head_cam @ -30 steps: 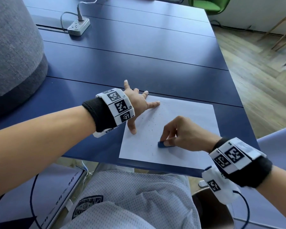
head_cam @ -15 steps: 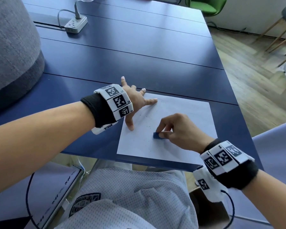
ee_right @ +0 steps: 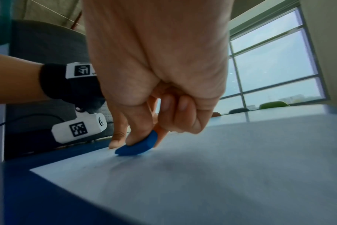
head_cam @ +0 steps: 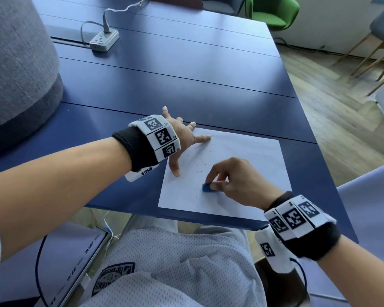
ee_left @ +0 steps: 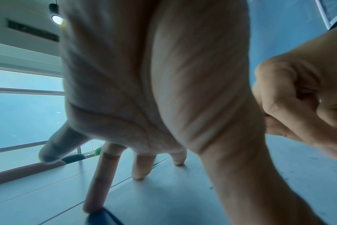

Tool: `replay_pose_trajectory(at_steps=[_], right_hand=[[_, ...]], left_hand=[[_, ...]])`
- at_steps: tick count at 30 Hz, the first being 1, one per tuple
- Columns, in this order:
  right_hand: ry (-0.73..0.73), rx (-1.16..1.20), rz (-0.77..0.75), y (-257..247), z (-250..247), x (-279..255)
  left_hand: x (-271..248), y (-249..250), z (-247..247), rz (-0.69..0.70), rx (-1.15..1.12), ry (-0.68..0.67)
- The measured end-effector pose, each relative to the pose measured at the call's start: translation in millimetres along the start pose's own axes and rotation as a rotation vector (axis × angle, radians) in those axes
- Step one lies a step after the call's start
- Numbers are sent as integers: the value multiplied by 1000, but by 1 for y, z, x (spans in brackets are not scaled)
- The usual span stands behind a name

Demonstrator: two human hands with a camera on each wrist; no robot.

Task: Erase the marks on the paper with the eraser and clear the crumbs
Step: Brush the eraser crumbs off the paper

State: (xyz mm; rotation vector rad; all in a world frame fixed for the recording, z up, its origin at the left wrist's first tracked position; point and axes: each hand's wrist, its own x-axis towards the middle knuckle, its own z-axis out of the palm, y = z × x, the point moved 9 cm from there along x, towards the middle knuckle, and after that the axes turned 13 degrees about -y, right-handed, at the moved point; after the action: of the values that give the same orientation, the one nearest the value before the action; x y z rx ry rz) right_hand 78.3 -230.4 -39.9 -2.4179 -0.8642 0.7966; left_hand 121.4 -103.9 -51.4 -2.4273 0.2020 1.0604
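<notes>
A white sheet of paper lies at the near edge of the blue table. My right hand pinches a small blue eraser and presses it flat on the sheet's near-left part; in the right wrist view the eraser sits under thumb and fingertips. My left hand rests with spread straight fingers on the paper's far-left corner, thumb on the left edge. Faint pencil lines and dark crumbs are scattered between the two hands. The left wrist view shows the fingertips planted on the sheet.
A white power strip with a cable lies at the table's far left. A large grey upholstered shape stands at the left. Green chair and wooden floor are beyond the table's right edge. My lap is just below the near edge.
The right hand has slid the eraser a little away and back over the sheet's near-left area. The left hand has kept its place on the corner.
</notes>
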Motion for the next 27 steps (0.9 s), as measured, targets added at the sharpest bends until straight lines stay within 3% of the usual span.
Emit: replay_pose_trajectory(at_steps=[4,9,17,22,27], right_hand=[[-8,41,-5,8,14,-15],[470,340,94,61,-20,-54],[644,589,60,88,-5,-78],[683,562,44,90,-4,-78],[702,580,37,93,-4,-80]], left_hand=[[0,0,4,1,-1,-7],[1,-5,5,47,-75,-34],[-15,-19,23,48,-336,-26],[-49,-15,29,78,-500,211],[-65,90,18,182,-584,385]])
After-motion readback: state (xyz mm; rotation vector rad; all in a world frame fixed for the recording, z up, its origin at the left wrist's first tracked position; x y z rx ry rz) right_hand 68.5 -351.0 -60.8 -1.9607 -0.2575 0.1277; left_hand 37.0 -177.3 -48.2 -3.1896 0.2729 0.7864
